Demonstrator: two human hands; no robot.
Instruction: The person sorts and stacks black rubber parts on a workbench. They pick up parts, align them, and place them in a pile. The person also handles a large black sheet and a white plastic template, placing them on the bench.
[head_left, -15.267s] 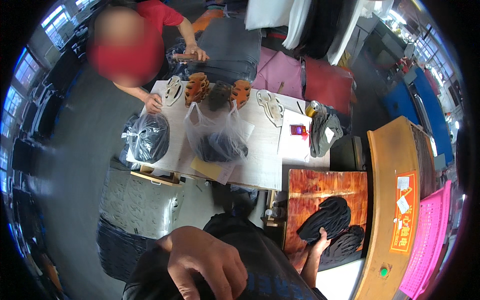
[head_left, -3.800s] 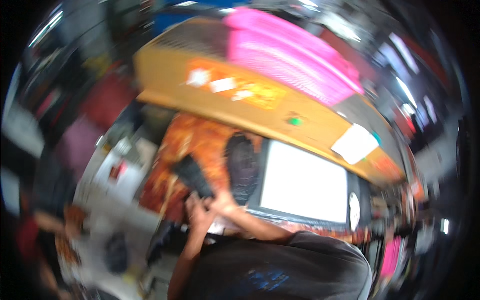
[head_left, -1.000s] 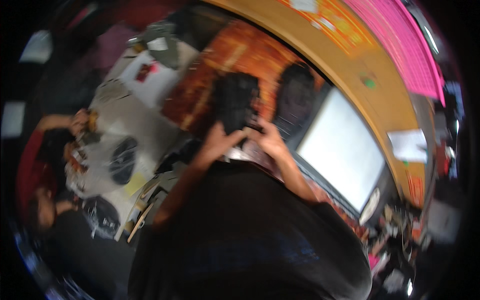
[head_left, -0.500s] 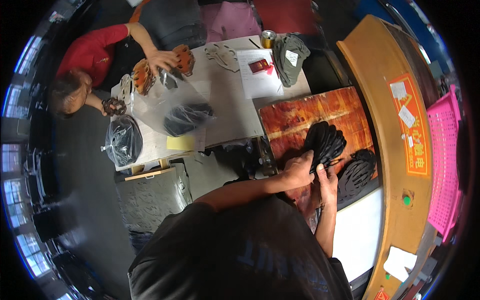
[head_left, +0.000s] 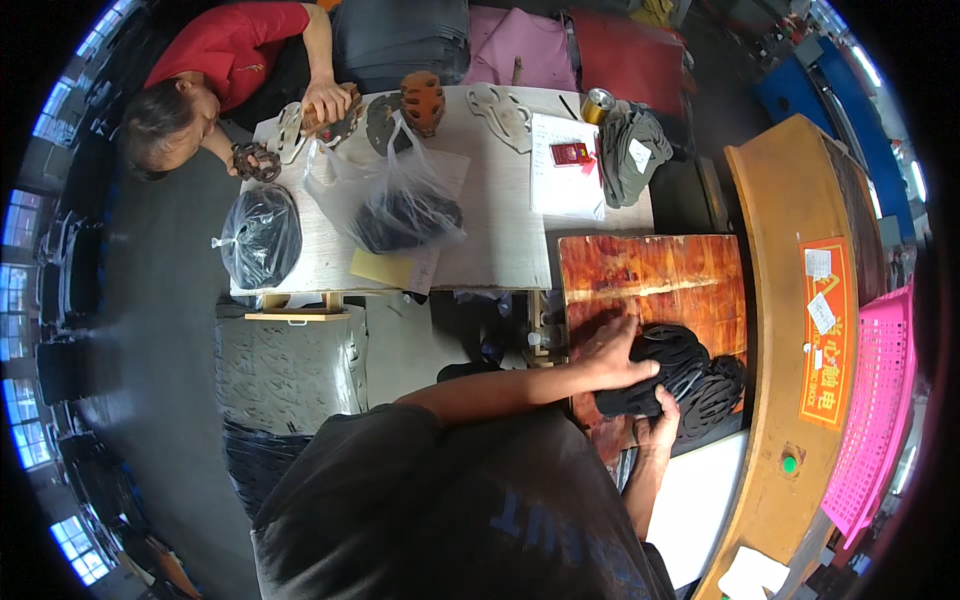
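Above the red-brown board [head_left: 650,262], the left hand [head_left: 610,358] and right hand [head_left: 657,428] pinch a black bundle [head_left: 668,350], thumbs on top. Beyond the board, leftward, a knotted clear bag [head_left: 262,218] and a handled clear bag [head_left: 412,165] hold dark contents [head_left: 265,252]. A paper [head_left: 562,190] just beyond the board bears writing. Right of it are a lettered orange sign [head_left: 826,345] and a pink basket [head_left: 870,415].

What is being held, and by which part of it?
A thick black stack of slotted, flat pieces: the right grip holds its near edge; the left grip touches its left side, clasp unclear.
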